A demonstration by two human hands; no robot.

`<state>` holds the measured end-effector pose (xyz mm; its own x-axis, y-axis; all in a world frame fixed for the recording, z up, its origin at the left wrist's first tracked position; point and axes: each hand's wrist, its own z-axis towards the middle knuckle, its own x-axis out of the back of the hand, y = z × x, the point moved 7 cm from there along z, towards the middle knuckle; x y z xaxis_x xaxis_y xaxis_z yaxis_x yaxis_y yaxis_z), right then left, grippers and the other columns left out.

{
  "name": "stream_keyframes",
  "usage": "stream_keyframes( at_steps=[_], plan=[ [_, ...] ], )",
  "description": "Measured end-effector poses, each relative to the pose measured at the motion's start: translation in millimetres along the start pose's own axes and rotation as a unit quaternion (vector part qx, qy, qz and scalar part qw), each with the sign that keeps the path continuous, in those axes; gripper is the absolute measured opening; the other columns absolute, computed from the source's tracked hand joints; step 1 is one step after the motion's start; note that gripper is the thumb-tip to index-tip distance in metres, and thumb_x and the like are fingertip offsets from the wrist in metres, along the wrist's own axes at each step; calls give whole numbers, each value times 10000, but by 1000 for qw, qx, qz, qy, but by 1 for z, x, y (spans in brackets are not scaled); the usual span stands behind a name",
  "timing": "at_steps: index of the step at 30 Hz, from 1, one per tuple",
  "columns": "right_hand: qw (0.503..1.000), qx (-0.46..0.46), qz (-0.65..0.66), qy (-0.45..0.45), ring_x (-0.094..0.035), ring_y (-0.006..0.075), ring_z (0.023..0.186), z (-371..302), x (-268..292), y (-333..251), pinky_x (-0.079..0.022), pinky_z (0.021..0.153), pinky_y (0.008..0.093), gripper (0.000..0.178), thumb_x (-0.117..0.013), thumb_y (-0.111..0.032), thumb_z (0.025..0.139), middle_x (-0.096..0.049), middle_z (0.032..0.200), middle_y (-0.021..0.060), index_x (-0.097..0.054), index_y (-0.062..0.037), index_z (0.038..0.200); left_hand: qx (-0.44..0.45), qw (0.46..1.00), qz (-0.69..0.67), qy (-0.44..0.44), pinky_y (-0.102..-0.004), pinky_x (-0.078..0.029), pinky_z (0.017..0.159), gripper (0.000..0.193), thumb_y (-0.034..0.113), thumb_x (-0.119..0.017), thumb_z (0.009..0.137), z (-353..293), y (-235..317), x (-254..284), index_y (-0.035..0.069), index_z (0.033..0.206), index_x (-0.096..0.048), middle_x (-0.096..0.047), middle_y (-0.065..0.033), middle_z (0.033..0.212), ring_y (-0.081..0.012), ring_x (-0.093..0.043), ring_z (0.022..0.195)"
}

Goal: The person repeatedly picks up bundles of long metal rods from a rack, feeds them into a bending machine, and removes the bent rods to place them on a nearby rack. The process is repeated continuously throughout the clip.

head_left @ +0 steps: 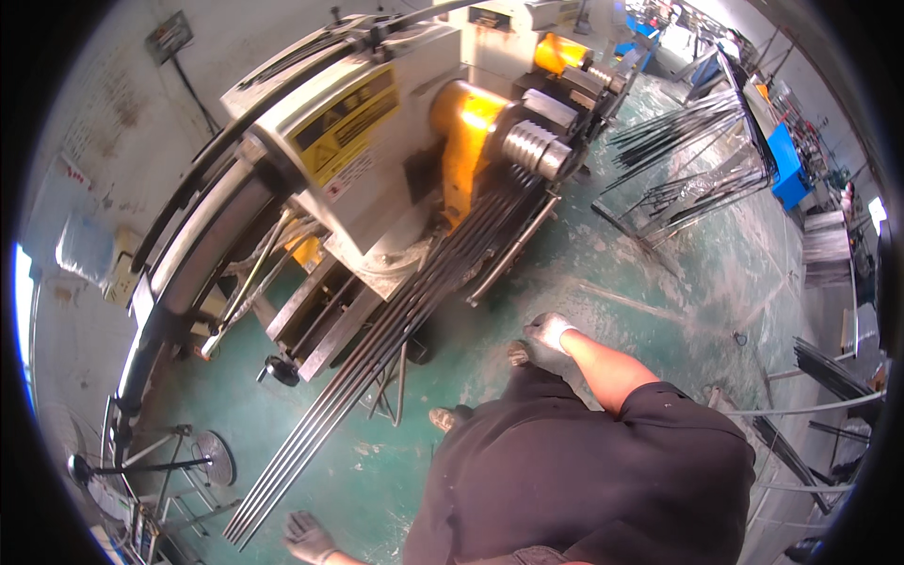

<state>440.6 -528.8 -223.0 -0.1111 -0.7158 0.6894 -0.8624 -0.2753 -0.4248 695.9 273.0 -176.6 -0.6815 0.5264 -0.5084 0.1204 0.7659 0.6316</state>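
Observation:
My left hand [309, 540], in a grey work glove, is low in the view beside the near ends of a bundle of long thin metal rods [331, 414]. Its fingers are stretched out, with nothing in them and a gap to the rods. In a whitish glove, my right hand [549, 330] hangs over the floor in front of my body, fingers curled in and no object showing in it. Slanting up to the right, the rods lie against a pale machine [363, 141] with a yellow-orange guard [463, 141] and a ribbed metal roller [537, 151].
A second similar machine with a yellow guard [562, 55] stands beyond. Dark rods lie on a rack [678, 132] at the far right, near a blue panel [787, 167]. A round-seated stool [216, 459] is at lower left. Green floor [650, 292] shows between.

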Motion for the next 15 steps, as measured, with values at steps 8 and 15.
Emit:
stream_keyframes(
  at_steps=[8,15],
  plan=[
    [995,-64,-16,-69,-705,376,1212,37,49,117,-531,1058,439,576,-686,-532,922,-754,1251,232,-790,-60,1236,250,953,164,-56,-409,-432,934,323,359,-388,1117,-131,-282,-38,108,953,-510,-502,-79,991,-272,-512,1014],
    [985,-128,-106,-51,-683,391,1258,103,106,246,-529,1040,461,612,-567,-566,999,-738,1263,237,-773,-32,1214,256,899,343,-94,-512,-579,895,478,349,-567,1113,-184,-410,-89,0,1435,-507,-622,-210,1380,-397,-669,1072]
  ],
)
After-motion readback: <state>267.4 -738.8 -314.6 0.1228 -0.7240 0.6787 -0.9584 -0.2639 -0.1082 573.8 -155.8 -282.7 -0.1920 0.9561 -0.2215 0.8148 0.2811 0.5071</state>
